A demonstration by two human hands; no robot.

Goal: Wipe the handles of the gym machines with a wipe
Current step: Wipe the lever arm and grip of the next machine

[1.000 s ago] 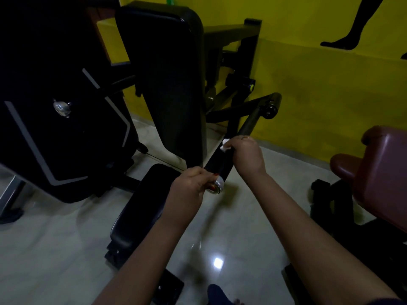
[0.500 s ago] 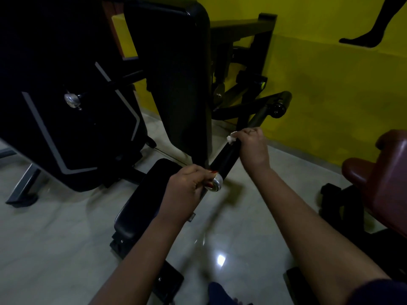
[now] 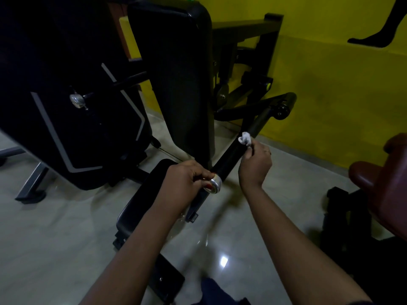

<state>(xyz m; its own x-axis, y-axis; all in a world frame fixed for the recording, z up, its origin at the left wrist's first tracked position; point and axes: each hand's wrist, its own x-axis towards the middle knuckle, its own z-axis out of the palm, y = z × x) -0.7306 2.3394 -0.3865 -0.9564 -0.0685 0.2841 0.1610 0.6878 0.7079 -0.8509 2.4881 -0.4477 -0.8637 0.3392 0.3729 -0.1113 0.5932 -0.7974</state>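
Observation:
A black padded handle bar (image 3: 231,156) of a gym machine slants from a silver end cap (image 3: 214,187) up toward a roller (image 3: 284,106) near the wall. My left hand (image 3: 185,186) grips the bar's near end by the cap. My right hand (image 3: 255,164) pinches a small crumpled white wipe (image 3: 245,138) and holds it against the right side of the bar, about halfway up the grip.
A tall black back pad (image 3: 182,80) stands just left of the bar, with a black seat pad (image 3: 145,201) below. The weight-stack shroud (image 3: 66,95) fills the left. A maroon padded bench (image 3: 383,179) sits at right. The yellow wall (image 3: 330,84) lies behind, above the glossy floor (image 3: 55,238).
My right hand has come off its wrap around the bar to the bar's right side, so the wipe now shows at my fingertips. My left hand keeps its grip at the cap.

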